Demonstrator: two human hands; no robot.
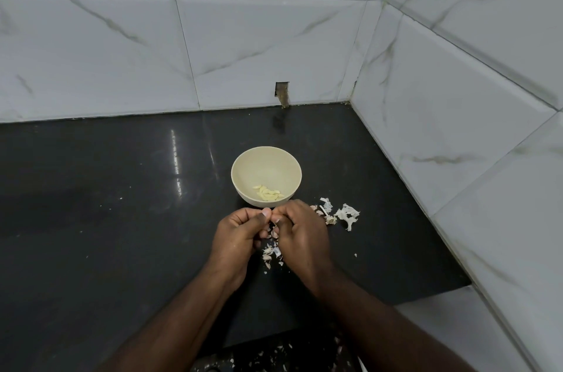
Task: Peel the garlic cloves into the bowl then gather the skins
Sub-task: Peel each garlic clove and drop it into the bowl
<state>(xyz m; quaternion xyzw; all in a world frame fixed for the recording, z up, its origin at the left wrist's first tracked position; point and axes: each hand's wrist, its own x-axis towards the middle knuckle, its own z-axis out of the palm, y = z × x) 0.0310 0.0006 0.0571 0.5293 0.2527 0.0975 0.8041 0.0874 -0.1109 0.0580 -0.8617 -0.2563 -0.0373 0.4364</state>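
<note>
Where the two hands meet, just in front of the bowl, thumbs touch tip to tip.
Head view:
Left hand point(236, 234): curled closed; whatever it pinches is hidden.
Right hand point(300, 234): curled closed, a piece of garlic point(274, 232) showing between the fingers.
Bowl point(266, 176): cream, on the dark counter point(122, 204), peeled cloves point(268, 193) inside at its near side.
Skins point(342, 214): loose pile right of the bowl; more scraps point(271, 254) under the hands.
Wall point(274, 36): white marbled tiles, a small hole point(282, 93) behind the bowl.
</note>
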